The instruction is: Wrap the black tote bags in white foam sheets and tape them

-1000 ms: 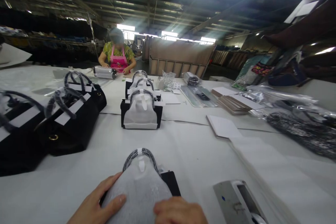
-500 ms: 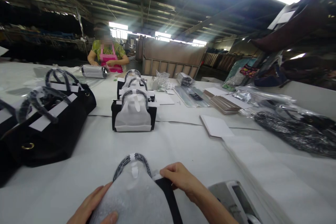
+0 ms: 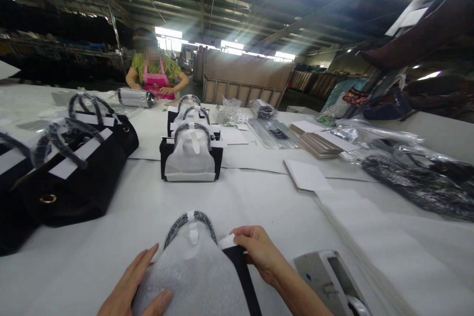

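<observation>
A black handbag (image 3: 196,271) stands at the front, its face covered in white wrapping and its arched handles wrapped in plastic. My left hand (image 3: 135,286) rests on its left side, fingers stretched out and thumb lying on the wrapping. Thumb and fingers of my right hand (image 3: 257,252) pinch the bag's upper right corner, where a white paper strip (image 3: 227,241) sticks out. The fingertips behind that corner are hidden. The lower part of the bag runs out of view.
Several wrapped handbags (image 3: 192,158) stand in a row ahead; unwrapped black bags (image 3: 85,173) sit left. A grey tape dispenser (image 3: 320,279), white sheets (image 3: 385,242) and board stacks (image 3: 305,176) lie right. Across the table, a person in a pink apron (image 3: 157,79) handles a wrapped bundle (image 3: 136,98).
The white strip at the bag's right corner shows more. My right hand keeps its pinch there, while my left hand's fingers have spread a little on the bag. The view has shifted slightly.
</observation>
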Motion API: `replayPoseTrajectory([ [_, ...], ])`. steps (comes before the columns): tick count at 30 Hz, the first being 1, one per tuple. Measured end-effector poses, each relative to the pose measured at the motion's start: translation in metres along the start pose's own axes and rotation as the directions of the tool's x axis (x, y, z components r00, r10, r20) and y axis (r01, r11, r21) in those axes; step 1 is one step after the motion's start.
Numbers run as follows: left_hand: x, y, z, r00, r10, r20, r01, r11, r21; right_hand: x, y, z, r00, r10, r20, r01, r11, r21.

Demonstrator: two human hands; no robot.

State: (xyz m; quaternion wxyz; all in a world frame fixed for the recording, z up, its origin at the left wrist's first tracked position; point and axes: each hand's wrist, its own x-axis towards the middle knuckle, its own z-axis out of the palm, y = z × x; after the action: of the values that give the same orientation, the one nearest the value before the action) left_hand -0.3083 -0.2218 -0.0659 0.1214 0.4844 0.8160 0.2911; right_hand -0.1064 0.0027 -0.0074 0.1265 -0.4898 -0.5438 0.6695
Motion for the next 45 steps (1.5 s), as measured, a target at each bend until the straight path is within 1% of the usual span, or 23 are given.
replayPoseTrajectory([
  [2, -0.002, 0.011, -0.006, 0.990, 0.100, -0.097, -0.087, 0.988, 0.126, -0.009, -0.001, -0.002, 0.991, -0.114, -0.076, 0.101, 0.982, -0.158],
  [3, -0.004, 0.018, -0.009, 0.976, 0.166, -0.139, -0.138, 0.972, 0.189, -0.018, -0.003, -0.003, 0.966, -0.228, -0.126, 0.186, 0.942, -0.279],
  [4, -0.007, 0.025, -0.011, 0.958, 0.241, -0.157, -0.198, 0.948, 0.249, -0.029, -0.006, -0.004, 0.919, -0.371, -0.132, 0.289, 0.864, -0.413],
  [5, -0.010, 0.032, -0.014, 0.936, 0.318, -0.153, -0.262, 0.916, 0.303, -0.043, -0.009, -0.005, 0.853, -0.517, -0.071, 0.404, 0.740, -0.537],
  [6, -0.014, 0.038, -0.016, 0.911, 0.391, -0.133, -0.326, 0.878, 0.351, -0.058, -0.012, -0.005, 0.772, -0.633, 0.058, 0.522, 0.580, -0.626],
  [7, -0.018, 0.042, -0.017, 0.881, 0.460, -0.106, -0.387, 0.833, 0.396, -0.073, -0.014, -0.005, 0.683, -0.693, 0.230, 0.633, 0.405, -0.660],
  [9, -0.026, 0.046, -0.019, 0.798, 0.600, -0.065, -0.500, 0.717, 0.486, -0.098, -0.013, -0.003, 0.524, -0.661, 0.538, 0.780, 0.118, -0.615],
  [10, -0.031, 0.048, -0.019, 0.748, 0.662, -0.049, -0.543, 0.652, 0.530, -0.106, -0.008, -0.001, 0.475, -0.631, 0.613, 0.805, 0.028, -0.593],
  [11, -0.035, 0.050, -0.018, 0.702, 0.712, -0.036, -0.571, 0.591, 0.569, -0.110, -0.002, 0.001, 0.447, -0.625, 0.640, 0.807, -0.028, -0.590],
  [12, -0.040, 0.052, -0.017, 0.663, 0.748, -0.029, -0.585, 0.542, 0.603, -0.111, 0.007, 0.003, 0.428, -0.642, 0.636, 0.800, -0.060, -0.598],
  [14, -0.049, 0.060, -0.015, 0.637, 0.769, -0.045, -0.565, 0.506, 0.652, -0.109, 0.026, 0.008, 0.379, -0.729, 0.571, 0.782, -0.078, -0.619],
  [16, -0.057, 0.070, -0.013, 0.651, 0.754, -0.082, -0.530, 0.529, 0.663, -0.105, 0.043, 0.012, 0.325, -0.809, 0.490, 0.779, -0.065, -0.624],
  [18, -0.065, 0.078, -0.012, 0.668, 0.734, -0.123, -0.523, 0.581, 0.624, -0.105, 0.054, 0.015, 0.295, -0.847, 0.443, 0.788, -0.047, -0.614],
  [22, -0.083, 0.085, -0.012, 0.714, 0.667, -0.214, -0.546, 0.721, 0.426, -0.117, 0.061, 0.016, 0.238, -0.865, 0.443, 0.811, -0.074, -0.580],
  [25, -0.096, 0.087, -0.012, 0.734, 0.651, -0.192, -0.565, 0.743, 0.360, -0.125, 0.065, 0.015, 0.242, -0.861, 0.447, 0.821, -0.065, -0.567],
  [28, -0.103, 0.094, -0.014, 0.768, 0.628, -0.123, -0.548, 0.745, 0.382, -0.126, 0.067, 0.017, 0.254, -0.868, 0.427, 0.837, -0.025, -0.547],
  [32, -0.103, 0.107, -0.020, 0.843, 0.536, 0.046, -0.489, 0.727, 0.482, -0.125, 0.058, 0.020, 0.310, -0.874, 0.374, 0.822, 0.049, -0.568],
  [35, -0.097, 0.110, -0.025, 0.876, 0.455, 0.162, -0.468, 0.714, 0.521, -0.147, 0.063, 0.015, 0.338, -0.857, 0.388, 0.772, 0.017, -0.635],
  [38, -0.096, 0.108, -0.027, 0.872, 0.444, 0.206, -0.482, 0.712, 0.510, -0.190, 0.100, 0.006, 0.350, -0.772, 0.532, 0.759, -0.099, -0.643],
  [39, -0.097, 0.108, -0.026, 0.864, 0.456, 0.211, -0.496, 0.705, 0.507, -0.204, 0.118, 0.004, 0.368, -0.718, 0.591, 0.765, -0.128, -0.632],
  [41, -0.102, 0.109, -0.023, 0.859, 0.467, 0.210, -0.502, 0.689, 0.523, -0.222, 0.157, 0.003, 0.450, -0.610, 0.652, 0.735, -0.161, -0.658],
  [43, -0.109, 0.112, -0.017, 0.873, 0.448, 0.194, -0.473, 0.680, 0.560, -0.225, 0.190, 0.007, 0.520, -0.609, 0.599, 0.644, -0.180, -0.743],
  [45, -0.116, 0.114, -0.009, 0.879, 0.445, 0.170, -0.451, 0.664, 0.597, -0.214, 0.210, 0.016, 0.519, -0.693, 0.500, 0.541, -0.187, -0.820],
])
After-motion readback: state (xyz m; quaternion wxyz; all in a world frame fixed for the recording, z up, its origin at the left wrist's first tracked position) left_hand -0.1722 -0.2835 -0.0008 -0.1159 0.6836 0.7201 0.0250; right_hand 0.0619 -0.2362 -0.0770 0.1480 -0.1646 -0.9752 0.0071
